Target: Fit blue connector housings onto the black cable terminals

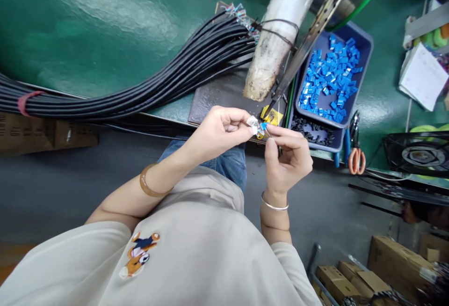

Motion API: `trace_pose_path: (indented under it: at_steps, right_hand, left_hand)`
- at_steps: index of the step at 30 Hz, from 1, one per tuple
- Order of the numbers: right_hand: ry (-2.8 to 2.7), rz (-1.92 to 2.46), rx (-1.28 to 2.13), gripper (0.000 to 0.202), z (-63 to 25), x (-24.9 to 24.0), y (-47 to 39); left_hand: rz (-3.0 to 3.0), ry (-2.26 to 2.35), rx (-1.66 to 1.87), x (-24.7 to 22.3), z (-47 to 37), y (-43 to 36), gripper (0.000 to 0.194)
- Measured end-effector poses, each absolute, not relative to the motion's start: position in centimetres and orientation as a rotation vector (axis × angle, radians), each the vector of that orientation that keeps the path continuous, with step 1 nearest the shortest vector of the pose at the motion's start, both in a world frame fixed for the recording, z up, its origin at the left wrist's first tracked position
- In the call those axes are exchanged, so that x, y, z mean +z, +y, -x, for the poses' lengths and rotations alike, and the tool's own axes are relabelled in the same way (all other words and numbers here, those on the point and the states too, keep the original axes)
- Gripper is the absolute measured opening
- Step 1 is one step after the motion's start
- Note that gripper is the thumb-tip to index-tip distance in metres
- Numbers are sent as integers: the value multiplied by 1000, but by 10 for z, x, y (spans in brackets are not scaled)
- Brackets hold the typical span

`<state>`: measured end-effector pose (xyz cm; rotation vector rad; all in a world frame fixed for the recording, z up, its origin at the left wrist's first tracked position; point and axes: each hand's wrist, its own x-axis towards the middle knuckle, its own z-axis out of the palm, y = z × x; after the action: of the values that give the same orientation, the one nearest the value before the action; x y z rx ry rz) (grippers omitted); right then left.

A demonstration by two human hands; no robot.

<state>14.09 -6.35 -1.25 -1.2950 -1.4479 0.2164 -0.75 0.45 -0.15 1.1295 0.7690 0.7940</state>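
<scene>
Near the table's front edge, my left hand (224,130) pinches a small white piece (252,122) between thumb and fingers. Just right of it, my right hand (288,156) has its fingers closed at a small blue connector (264,126). Thin wires show between the two pieces; the exact hold is too small to tell. Behind the fingertips lies a yellow piece (271,115) on a dark board (220,95). A thick bundle of black cables (150,93) runs from the left edge to the board, its stripped wire ends spread out at the back.
Blue connectors fill a grey bin (366,46) at the right, above another bin of small black parts (317,133). A wrapped pipe (277,34) and a metal arm (308,39) hang over the board. Orange-handled scissors (357,161) and a black fan (421,154) are farther right.
</scene>
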Motion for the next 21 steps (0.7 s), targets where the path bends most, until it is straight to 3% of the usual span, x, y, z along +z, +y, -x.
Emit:
trace_pose_path:
  at_steps: [9, 21]
  right_hand:
    - [-1643, 1263, -28, 18, -145, -15, -58]
    - [-1656, 1269, 18, 16, -152, -11, -52]
  left_hand:
    - [-1127, 817, 822, -1, 4, 10, 12]
    - [-1105, 831, 846, -3, 0, 16, 5]
